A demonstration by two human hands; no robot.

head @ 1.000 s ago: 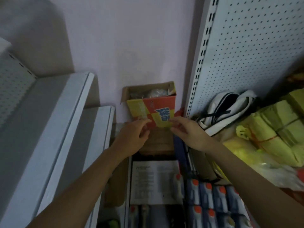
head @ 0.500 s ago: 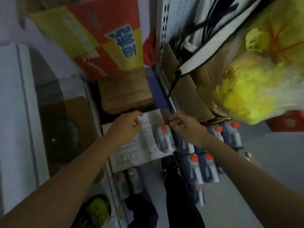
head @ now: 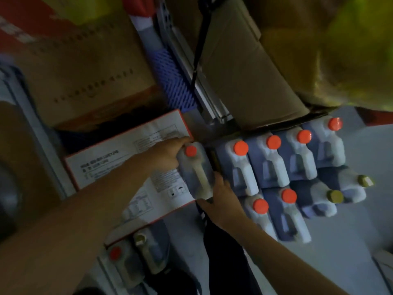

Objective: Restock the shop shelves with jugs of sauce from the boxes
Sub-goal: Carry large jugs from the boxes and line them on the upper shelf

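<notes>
A sauce jug with an orange cap (head: 196, 169) stands at the right end of a white printed box (head: 119, 160) on the floor. My left hand (head: 168, 153) grips the jug's far left side near the cap. My right hand (head: 221, 199) holds its near right corner at the bottom. Several more orange-capped jugs (head: 274, 160) stand in rows just to the right, and two with yellow-green caps (head: 336, 196) sit at the far right of them.
A brown cardboard box (head: 85, 81) lies behind the white one, and another brown box (head: 244, 77) sits on the shelf base right of a metal upright (head: 204, 99). Yellow plastic bags (head: 340, 50) fill the upper right. Two more jugs (head: 136, 254) stand lower left.
The view has swung down from the wall and the red-yellow box to the floor. Both hands dropped from that box and have closed round the orange-capped jug at the white box's end.
</notes>
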